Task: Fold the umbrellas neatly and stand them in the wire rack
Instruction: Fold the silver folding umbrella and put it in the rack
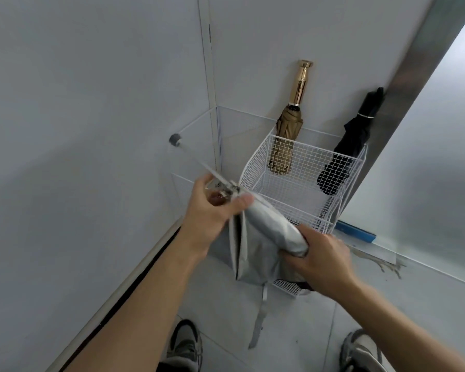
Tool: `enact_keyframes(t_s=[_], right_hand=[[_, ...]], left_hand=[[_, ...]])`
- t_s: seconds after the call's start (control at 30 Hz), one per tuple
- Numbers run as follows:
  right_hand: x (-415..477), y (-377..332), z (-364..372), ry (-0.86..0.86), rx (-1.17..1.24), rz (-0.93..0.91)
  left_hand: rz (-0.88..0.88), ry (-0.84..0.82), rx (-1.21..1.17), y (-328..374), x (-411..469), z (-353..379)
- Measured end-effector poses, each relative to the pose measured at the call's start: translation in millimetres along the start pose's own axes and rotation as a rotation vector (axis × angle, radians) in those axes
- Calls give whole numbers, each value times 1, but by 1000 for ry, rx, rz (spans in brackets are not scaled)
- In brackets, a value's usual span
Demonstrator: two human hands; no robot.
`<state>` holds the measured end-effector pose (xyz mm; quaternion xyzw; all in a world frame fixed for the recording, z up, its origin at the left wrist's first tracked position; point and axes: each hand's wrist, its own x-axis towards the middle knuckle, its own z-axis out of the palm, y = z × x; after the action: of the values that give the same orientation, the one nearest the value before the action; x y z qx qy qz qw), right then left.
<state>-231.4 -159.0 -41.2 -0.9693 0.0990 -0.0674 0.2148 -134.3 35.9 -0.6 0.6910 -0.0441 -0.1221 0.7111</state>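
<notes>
Umbrella, grey (pixel 269 221): held slantwise in front of the person, just before and below the rim of the wire rack (pixel 304 170), not yet inside it. The canopy is only partly rolled. 1 section is wound tight into a cylinder; the remaining panels hang loose beneath it, and the closing strap (pixel 258 326) dangles free toward the floor.

The left hand (pixel 212 208) wraps around the rib end of the canopy, thumb pressed on the roll. This probably anchors the ribs so the fabric can be turned around them. The right hand (pixel 322 259) closes around the opposite, lower end of the roll, most likely to twist the cloth tight and keep the wound part from springing open.

The shaft (pixel 199 163) projects up and left past the left hand to a grey end cap (pixel 175 140) near the wall; it appears extended and blurred.

Judgement: folding is mid-step. Slack panels and strap need securing, and the shaft may need collapsing, before insertion.

In the rack, 2 umbrellas stand leaning on the back wall: a tan umbrella (pixel 286 130) with gold handle up, and a black umbrella (pixel 352 140) in the right corner. Space between them suits the 3rd.
</notes>
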Motion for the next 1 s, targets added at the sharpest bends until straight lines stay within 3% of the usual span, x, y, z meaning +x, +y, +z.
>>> enact_keyframes(t_s=[0.1, 0.17, 0.3, 0.4, 0.47, 0.5, 0.6, 0.67, 0.77, 1.0], right_hand=[[5, 8, -6, 11, 75, 33], [6, 11, -9, -79, 157, 26], [9, 14, -16, -235, 294, 90], [11, 17, -18, -294, 243, 124], [12, 16, -18, -335, 142, 89], [11, 15, -19, -363, 106, 62], [9, 9, -22, -459, 90, -7], [8, 8, -22, -491, 87, -28], [7, 9, -21, -473, 12, -62], [-7, 2, 4, 29, -345, -255]], left_hand=[[6, -115, 392, -16, -3, -2], [69, -20, 589, -23, 4, -6], [145, 284, 726, -22, 8, -17], [594, 402, 836, -9, -2, -17], [857, 256, 984, -4, -9, -7], [894, 137, 1080, -4, -12, -1], [664, -280, 1340, -10, -18, 13], [522, -384, 1467, -16, -16, 19], [489, -346, 1570, -18, -16, 24], [313, -233, 1565, -10, -16, 14]])
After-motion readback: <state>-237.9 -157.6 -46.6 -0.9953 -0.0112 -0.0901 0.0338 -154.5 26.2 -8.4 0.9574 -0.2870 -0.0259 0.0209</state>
